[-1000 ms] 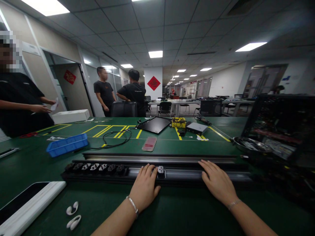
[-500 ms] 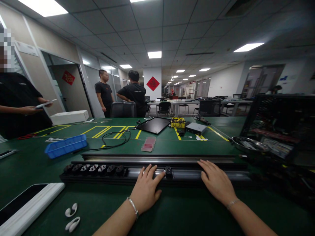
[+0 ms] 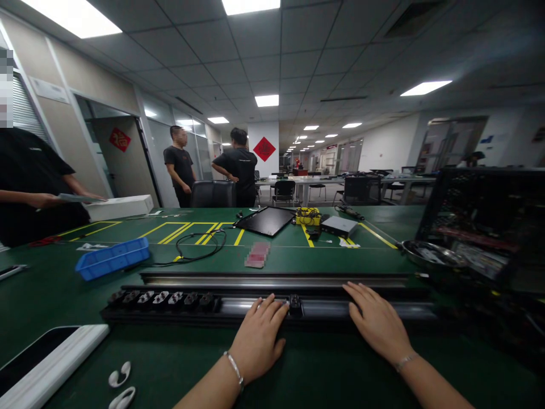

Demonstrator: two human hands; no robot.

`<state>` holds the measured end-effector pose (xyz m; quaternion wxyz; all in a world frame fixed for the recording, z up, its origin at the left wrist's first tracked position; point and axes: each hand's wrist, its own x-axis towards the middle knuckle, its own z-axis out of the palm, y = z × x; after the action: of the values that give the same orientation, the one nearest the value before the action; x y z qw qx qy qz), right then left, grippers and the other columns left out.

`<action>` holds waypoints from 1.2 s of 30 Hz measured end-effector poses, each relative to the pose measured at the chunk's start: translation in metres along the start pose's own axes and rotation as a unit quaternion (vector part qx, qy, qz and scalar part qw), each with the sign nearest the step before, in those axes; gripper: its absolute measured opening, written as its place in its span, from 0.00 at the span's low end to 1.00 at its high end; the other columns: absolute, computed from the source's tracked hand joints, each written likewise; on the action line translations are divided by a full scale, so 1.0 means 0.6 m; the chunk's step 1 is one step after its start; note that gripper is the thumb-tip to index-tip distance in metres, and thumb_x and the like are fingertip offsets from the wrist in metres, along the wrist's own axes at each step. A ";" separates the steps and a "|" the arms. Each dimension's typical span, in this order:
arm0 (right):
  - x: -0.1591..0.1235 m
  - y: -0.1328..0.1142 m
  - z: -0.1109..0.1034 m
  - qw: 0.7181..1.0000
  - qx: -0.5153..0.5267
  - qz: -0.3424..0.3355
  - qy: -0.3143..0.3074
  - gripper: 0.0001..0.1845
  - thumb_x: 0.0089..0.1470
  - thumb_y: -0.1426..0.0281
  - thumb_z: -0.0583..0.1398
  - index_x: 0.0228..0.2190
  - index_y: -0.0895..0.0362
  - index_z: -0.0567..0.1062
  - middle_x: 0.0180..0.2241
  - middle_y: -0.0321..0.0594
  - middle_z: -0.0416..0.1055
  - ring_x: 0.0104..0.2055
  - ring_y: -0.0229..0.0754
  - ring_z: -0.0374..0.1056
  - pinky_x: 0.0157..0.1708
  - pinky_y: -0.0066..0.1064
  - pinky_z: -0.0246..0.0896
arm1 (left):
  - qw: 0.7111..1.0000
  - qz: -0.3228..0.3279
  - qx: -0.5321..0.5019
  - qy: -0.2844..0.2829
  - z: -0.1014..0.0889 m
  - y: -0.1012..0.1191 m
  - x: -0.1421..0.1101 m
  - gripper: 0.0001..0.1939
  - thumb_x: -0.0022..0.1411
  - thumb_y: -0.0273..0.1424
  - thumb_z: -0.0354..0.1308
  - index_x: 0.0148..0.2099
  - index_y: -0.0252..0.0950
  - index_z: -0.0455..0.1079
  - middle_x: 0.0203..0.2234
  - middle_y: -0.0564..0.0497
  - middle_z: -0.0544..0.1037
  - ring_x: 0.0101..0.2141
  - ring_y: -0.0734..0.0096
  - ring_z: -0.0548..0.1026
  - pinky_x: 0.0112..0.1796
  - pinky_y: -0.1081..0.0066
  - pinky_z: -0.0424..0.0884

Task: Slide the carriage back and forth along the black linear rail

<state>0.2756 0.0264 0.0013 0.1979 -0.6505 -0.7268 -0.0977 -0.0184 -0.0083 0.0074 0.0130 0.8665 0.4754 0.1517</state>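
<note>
Your left grip [image 3: 258, 342], fingers spread, clasping nothing, is nearer: its index fingertip appears to touch the left side of the lone black socket [image 3: 294, 303]. Your right grip [image 3: 378, 324], likewise spread, lies well rightward. The socket sits in the rail [image 3: 327, 309], whose long axis runs left-right.

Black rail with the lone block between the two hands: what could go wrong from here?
The lone block sits in the rail by the left hand, so an uneven push might jam it. The right hand reaches over the rail on the block's other side; its fingers could be bumped. White earbuds lie near the left forearm and might get swept.
</note>
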 end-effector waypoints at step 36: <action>0.003 -0.207 0.007 0.988 0.151 -0.012 0.034 0.15 0.52 0.63 0.56 0.40 0.53 0.75 0.51 0.39 0.70 0.56 0.45 0.59 0.58 0.42 0.45 | 0.995 -0.001 0.090 0.043 0.013 -0.003 0.002 0.34 0.52 0.24 0.54 0.61 0.48 0.54 0.62 0.50 0.58 0.61 0.56 0.54 0.58 0.51 0.54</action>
<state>0.1528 0.0129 0.0127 0.3173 -0.6006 -0.7338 -0.0114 -0.0171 -0.0050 -0.0003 -0.0856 0.8565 0.4878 0.1452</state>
